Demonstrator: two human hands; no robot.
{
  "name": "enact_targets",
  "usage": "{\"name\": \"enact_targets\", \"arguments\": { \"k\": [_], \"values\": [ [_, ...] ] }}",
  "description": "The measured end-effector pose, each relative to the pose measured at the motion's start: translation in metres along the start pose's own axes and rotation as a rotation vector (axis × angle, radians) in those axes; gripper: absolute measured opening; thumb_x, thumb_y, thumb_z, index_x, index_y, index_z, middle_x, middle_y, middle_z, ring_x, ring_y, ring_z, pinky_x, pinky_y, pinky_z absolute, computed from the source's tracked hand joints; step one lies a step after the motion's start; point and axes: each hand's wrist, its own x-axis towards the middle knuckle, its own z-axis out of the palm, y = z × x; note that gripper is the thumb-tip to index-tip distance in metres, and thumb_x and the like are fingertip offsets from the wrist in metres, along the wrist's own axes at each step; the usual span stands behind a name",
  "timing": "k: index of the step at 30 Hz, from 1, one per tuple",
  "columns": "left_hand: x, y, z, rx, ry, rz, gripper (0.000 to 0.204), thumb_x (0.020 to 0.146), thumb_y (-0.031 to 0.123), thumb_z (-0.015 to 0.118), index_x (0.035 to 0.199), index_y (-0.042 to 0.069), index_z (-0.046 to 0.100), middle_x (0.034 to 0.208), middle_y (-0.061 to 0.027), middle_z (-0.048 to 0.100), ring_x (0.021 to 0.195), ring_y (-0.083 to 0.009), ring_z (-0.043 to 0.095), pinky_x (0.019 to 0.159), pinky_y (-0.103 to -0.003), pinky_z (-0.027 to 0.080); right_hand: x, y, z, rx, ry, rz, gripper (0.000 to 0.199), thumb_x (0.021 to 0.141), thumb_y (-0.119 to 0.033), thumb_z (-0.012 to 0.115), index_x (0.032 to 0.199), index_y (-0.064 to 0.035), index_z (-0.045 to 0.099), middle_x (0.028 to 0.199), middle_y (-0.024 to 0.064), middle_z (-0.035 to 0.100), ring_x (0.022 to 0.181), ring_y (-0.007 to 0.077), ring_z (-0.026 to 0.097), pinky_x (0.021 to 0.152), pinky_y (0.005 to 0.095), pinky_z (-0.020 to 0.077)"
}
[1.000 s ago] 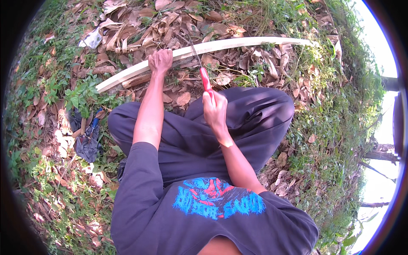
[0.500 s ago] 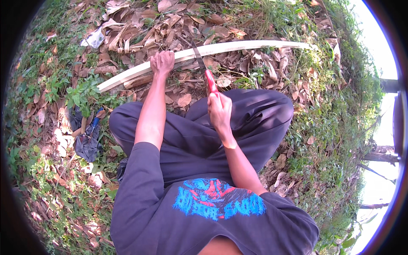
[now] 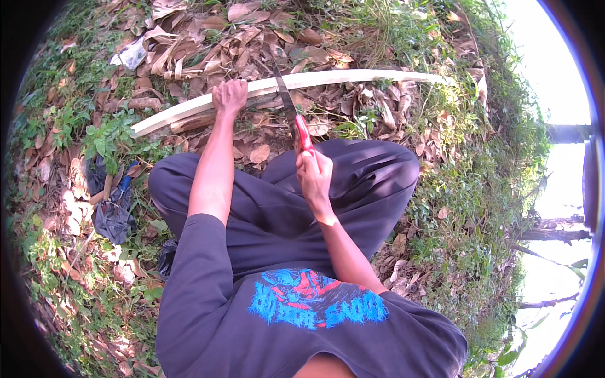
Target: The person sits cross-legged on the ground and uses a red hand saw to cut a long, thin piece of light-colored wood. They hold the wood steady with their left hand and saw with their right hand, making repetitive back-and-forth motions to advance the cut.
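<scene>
A long pale wooden strip (image 3: 353,76) lies crosswise in front of my folded legs; the fisheye view bends it into an arc. My left hand (image 3: 229,97) is closed over it, left of its middle. My right hand (image 3: 314,171) grips the red handle of a hand saw (image 3: 302,131). The saw's dark blade points away from me and crosses the strip a little right of my left hand. How deep the blade sits in the wood cannot be made out. Under the strip, near my left hand, rests a brown piece of wood (image 3: 192,120).
Dry leaves (image 3: 258,153) and green weeds cover the ground. At my left lies a black plastic bag (image 3: 115,220) beside a blue-handled tool (image 3: 128,181) and a wooden handle (image 3: 101,196). A whitish plastic scrap (image 3: 131,55) lies at the far left.
The whole view has shifted slightly, carrying everything a little left. My left hand stays on the strip, and the saw still crosses it at nearly the same spot, perhaps drawn slightly toward me.
</scene>
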Motion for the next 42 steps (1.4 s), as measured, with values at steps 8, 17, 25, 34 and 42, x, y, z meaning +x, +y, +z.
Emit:
{"name": "enact_targets", "arguments": {
  "k": [8,17,25,34,42],
  "values": [
    [0.001,0.001,0.004,0.021,-0.016,-0.078,0.036,0.091,0.031,0.046,0.079,0.016,0.075,0.084,-0.0115,0.073,0.082,-0.0270,0.069,0.080,-0.046,0.043,0.038,0.004,0.018,-0.139,0.010,-0.055,0.034,0.092,-0.022,0.053,0.064,-0.0015,0.055,0.050,0.0002,0.047,0.044,0.0089,0.044,0.044,0.0281,0.0327],
    [0.002,0.006,0.004,0.017,0.070,-0.032,0.041,0.092,0.034,0.046,0.068,0.014,0.072,0.073,-0.0107,0.071,0.070,-0.0254,0.067,0.072,-0.041,0.044,0.022,-0.003,0.013,-0.041,-0.003,-0.060,0.034,0.098,-0.019,0.047,0.068,-0.0028,0.053,0.048,-0.0039,0.039,0.038,0.0049,0.033,0.036,0.0231,0.0241],
    [0.005,-0.009,0.018,-0.008,0.302,0.026,0.031,0.086,0.026,0.054,0.056,0.020,0.053,0.051,-0.0016,0.050,0.050,-0.0200,0.051,0.056,-0.040,0.034,0.005,-0.013,0.016,0.028,-0.037,0.023,0.031,0.097,-0.017,0.049,0.069,-0.0046,0.052,0.051,-0.0066,0.038,0.041,0.0028,0.033,0.039,0.0218,0.0248],
    [0.000,0.011,0.001,-0.060,0.090,-0.056,0.036,0.090,0.029,0.049,0.065,0.014,0.070,0.073,-0.0106,0.071,0.069,-0.0272,0.066,0.072,-0.044,0.044,0.050,0.006,0.016,-0.159,0.039,-0.073,0.031,0.091,-0.019,0.052,0.067,-0.0011,0.056,0.050,-0.0003,0.044,0.044,0.0090,0.042,0.044,0.0290,0.0323],
    [-0.001,0.000,0.008,-0.016,0.155,-0.017,0.029,0.088,0.027,0.052,0.069,0.013,0.067,0.075,-0.0109,0.071,0.074,-0.0275,0.066,0.074,-0.047,0.043,-0.013,-0.001,0.008,0.022,-0.016,0.026,0.033,0.098,-0.019,0.050,0.068,-0.0035,0.053,0.050,-0.0043,0.041,0.040,0.0053,0.036,0.039,0.0228,0.0268]
  ]
}}
